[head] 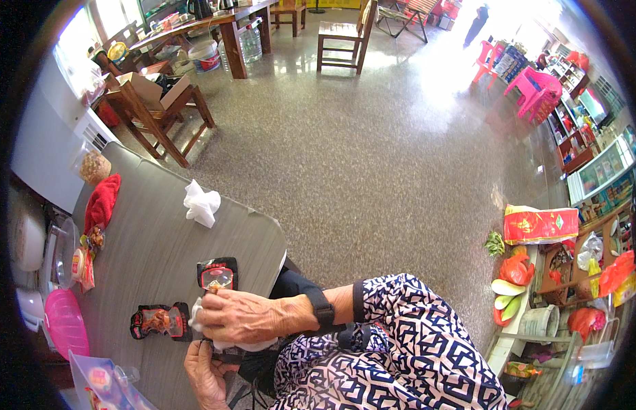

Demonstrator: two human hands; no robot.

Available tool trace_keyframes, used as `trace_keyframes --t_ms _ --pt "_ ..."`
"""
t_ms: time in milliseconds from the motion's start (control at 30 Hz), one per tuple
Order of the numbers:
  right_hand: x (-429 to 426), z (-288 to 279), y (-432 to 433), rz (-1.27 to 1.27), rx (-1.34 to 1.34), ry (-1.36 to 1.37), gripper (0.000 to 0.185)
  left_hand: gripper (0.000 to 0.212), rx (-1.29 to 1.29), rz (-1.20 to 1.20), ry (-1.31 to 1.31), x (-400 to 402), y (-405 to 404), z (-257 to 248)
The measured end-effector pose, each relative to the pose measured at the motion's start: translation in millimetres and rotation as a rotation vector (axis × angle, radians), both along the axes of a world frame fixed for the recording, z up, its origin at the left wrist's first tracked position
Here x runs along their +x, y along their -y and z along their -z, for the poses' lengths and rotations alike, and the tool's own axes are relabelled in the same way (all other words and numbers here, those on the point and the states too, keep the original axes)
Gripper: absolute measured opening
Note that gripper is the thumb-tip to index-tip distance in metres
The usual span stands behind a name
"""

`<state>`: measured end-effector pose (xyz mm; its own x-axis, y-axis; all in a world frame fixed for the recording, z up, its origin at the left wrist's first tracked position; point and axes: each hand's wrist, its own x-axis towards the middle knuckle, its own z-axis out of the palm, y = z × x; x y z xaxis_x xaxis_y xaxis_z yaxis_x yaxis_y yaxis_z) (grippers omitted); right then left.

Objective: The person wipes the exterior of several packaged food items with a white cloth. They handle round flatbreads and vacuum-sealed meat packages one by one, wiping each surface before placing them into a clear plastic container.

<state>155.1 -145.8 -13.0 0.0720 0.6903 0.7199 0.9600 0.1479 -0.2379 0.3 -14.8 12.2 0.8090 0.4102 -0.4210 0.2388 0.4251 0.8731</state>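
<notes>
My right hand (246, 316), with a black band on the wrist, holds a crumpled white tissue (196, 313) over the near edge of the grey table (149, 225). Just below it, my left hand (206, 374) has its fingers bent by the tissue's lower side; whether it grips anything is hidden. A black snack packet with a clear window (217, 274) lies beyond my right hand, partly covered by it. To the left lies another black packet (160, 322) with brown food showing through its window. A separate crumpled white tissue (201, 203) sits near the table's far edge.
A red cloth (103, 201), a jar of brown food (94, 166) and a pink plastic basket (66, 324) stand along the table's left side. A wooden chair with a cardboard box (156, 92) is beyond. Vegetables (508, 294) and a red bag (541, 225) lie at the right.
</notes>
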Motion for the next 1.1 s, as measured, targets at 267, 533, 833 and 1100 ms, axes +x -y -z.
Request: trace_keyframes --t_ms 267,533,833,1100 --pt "34.7 7.6 -14.4 0.158 -0.104 -0.134 0.035 0.03 0.087 0.009 -0.122 -0.6 -1.5 -2.1" --pt "44.9 -8.3 15.5 0.334 -0.123 -0.122 0.043 0.019 -0.115 -0.107 -0.001 4.9 6.5 -8.1" --pt "20.6 -20.3 15.6 0.089 -0.166 -0.075 0.037 0.026 -0.057 -0.183 0.058 4.5 22.2 -16.6" --pt "49.6 -14.0 28.9 0.355 -0.163 -0.188 0.047 0.019 0.273 -0.183 0.132 4.2 15.1 -18.5"
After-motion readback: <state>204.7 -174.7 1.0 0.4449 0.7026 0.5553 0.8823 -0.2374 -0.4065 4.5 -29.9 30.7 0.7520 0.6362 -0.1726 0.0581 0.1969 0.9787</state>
